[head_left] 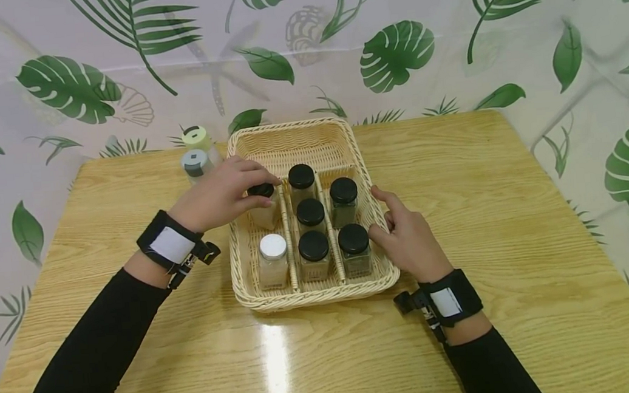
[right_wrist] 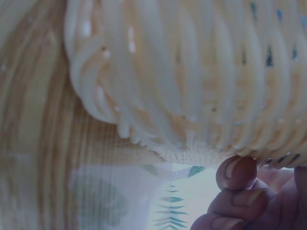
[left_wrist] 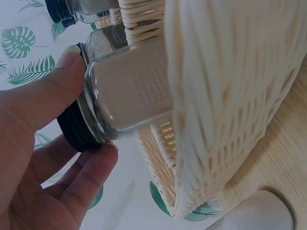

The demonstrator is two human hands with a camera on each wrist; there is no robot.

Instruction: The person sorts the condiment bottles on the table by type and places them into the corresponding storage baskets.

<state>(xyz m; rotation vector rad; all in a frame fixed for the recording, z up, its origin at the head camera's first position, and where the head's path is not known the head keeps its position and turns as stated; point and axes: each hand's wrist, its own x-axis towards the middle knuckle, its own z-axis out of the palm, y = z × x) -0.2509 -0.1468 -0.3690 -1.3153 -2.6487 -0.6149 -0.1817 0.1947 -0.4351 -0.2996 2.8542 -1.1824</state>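
Note:
My left hand (head_left: 226,193) pinches the black lid (left_wrist: 79,124) of a square glass jar (left_wrist: 129,86) filled with pale powder. That jar stands in the left compartment of a wicker basket (head_left: 305,300), behind a white-lidded jar (head_left: 273,263). On the basket's right side, my right hand (head_left: 407,238) holds the rim, the thumb at the edge and the other fingers (right_wrist: 237,172) curled against the outer weave. Three black-lidded jars (head_left: 313,245) line the middle compartment, and two more black-lidded jars (head_left: 353,239) stand in the right one.
Left of the basket's back corner stand two containers, one with a yellow-green lid (head_left: 194,135) and one with a grey-blue lid (head_left: 194,162). The basket's wide back compartment (head_left: 300,149) shows bare weave. A wooden table (head_left: 514,237) meets a leaf-patterned cloth (head_left: 314,38) behind.

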